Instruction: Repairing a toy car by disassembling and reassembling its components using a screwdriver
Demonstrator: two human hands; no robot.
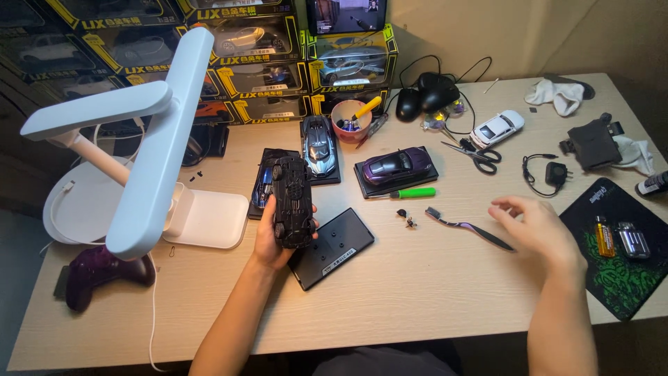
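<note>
The black model car [292, 202] is held upside down in the left hand [275, 240], chassis up, wheels showing, just above the counter [417, 292] left of centre. It looks like a rigid die-cast body, fairly heavy for its size and smooth on the painted sides; small parts such as mirrors and wheels are likely fragile, so the safest hold is across the flanks between the wheel arches, much as it is held now. The left fingers [314, 224] wrap round the near end of the car, thumb on one side, the rest on the other, closed firmly on it, with the forearm coming up from the near edge. The right hand [532, 226] hovers low over the counter to the right, palm down, fingers loosely spread and holding nothing, nearest to a dark toothbrush-like tool [470, 228]. Just right of the car lies a flat black base plate [332, 247], with small screws [406, 217] and a green-handled screwdriver [407, 193] beyond it. Farther off sit a purple car [393, 166] on its base, a dark car [319, 146], scissors [476, 154] and a white car [497, 127]; a white lamp [153, 139] stands left.
</note>
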